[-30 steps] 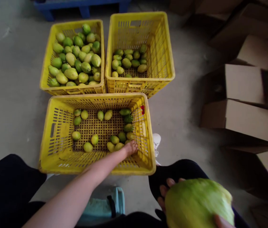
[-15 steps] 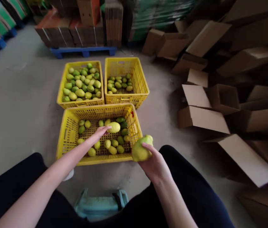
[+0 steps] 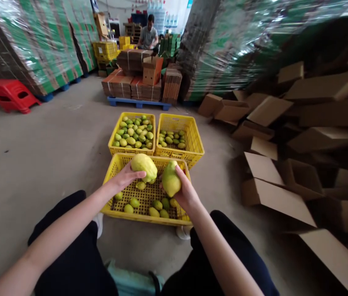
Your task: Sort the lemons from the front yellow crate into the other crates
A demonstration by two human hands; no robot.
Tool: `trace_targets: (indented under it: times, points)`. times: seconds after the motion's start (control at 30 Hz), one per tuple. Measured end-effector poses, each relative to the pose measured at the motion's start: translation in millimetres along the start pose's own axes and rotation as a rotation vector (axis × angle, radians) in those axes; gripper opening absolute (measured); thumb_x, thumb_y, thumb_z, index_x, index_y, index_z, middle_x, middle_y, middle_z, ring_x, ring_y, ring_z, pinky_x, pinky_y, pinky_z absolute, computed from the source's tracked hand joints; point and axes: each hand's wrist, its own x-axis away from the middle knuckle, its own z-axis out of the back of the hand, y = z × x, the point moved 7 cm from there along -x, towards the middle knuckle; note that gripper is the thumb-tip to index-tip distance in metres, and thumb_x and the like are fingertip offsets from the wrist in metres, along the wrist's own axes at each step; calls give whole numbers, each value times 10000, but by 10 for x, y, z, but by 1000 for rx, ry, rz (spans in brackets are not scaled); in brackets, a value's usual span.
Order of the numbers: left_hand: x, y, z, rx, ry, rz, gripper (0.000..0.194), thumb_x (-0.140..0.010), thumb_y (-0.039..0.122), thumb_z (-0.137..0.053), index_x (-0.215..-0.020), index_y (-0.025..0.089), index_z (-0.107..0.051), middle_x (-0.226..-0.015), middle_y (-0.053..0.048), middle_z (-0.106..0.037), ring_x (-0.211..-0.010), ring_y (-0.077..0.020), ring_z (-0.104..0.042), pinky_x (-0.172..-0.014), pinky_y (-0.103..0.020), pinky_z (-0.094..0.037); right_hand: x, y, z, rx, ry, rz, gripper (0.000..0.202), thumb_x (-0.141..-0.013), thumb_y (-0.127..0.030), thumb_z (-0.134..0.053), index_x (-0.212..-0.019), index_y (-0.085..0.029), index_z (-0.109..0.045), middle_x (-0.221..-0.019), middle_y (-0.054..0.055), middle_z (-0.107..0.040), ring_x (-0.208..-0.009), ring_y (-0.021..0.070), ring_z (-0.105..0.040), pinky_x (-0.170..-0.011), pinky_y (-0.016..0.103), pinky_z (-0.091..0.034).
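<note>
Compared with half a second ago, I read both hands as raised and drawn together: the left hand (image 3: 123,177), which was then low inside the crate with a fruit at its fingertips, now grips a large yellow-green fruit (image 3: 144,166) from below and the side, above the near crate (image 3: 116,164); the right hand (image 3: 186,191), then out beside the crate's right edge, now holds a greener fruit (image 3: 171,179) over the crate's right half. The two fruits sit just beside each other, not clearly touching. The view has also tipped upward — more of the room shows. The near crate holds a sparse layer of small fruits (image 3: 157,204), mostly along its near side. Behind it stand two more yellow crates side by side: the left rear crate (image 3: 112,144) is piled high with fruit, the right rear crate (image 3: 196,139) holds a single thin layer. Beyond them a blue pallet (image 3: 138,103) carries stacked flat cardboard. To the right — a heap of open cardboard boxes (image 3: 277,197) close by the crates. A red stool (image 3: 10,94) stands far left, wrapped pallet stacks (image 3: 32,45) line the wall, and a person (image 3: 148,37) works in the distance.
</note>
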Motion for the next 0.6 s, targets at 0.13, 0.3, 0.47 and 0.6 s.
trace_targets:
  times: [0.13,0.3,0.47,0.6]
  points:
    - [-5,-156,106,-52,172,-73,657,-460,230,-941,-1006,217,-577,-914,-3,-707,-835,-175,-686,-798,-311,-572,-132,473,20,-89,63,-187,406,-679,-606,-757,-761,-221,-660,-653,39,-727,-685,254,-719,-534,343,-566]
    - [21,-49,8,-111,196,-128,736,-422,198,-949,-1030,225,-534,-1007,-7,-659,-951,-194,-660,-864,-322,-555,-187,595,-68,-189,122,-172,331,-744,-556,-696,-836,-240,-663,-649,1,-719,-659,240,-710,-613,378,-590]
    - [176,119,-13,-466,203,-132,649,-419,281,-961,-914,225,-545,-897,6,-661,-851,-199,-645,-770,-313,-526,-145,398,-131,-258,166,-98,298,-782,-536,-655,-796,-238,-665,-683,3,-717,-642,215,-680,-651,366,-583]
    - [242,22,-4,-592,179,-100,551,-476,376,-942,-846,215,-568,-786,17,-646,-741,-177,-613,-674,-282,-485,-120,231,-93,-181,242,67,266,-744,-492,-711,-831,-242,-684,-726,-12,-725,-727,208,-692,-714,345,-582]
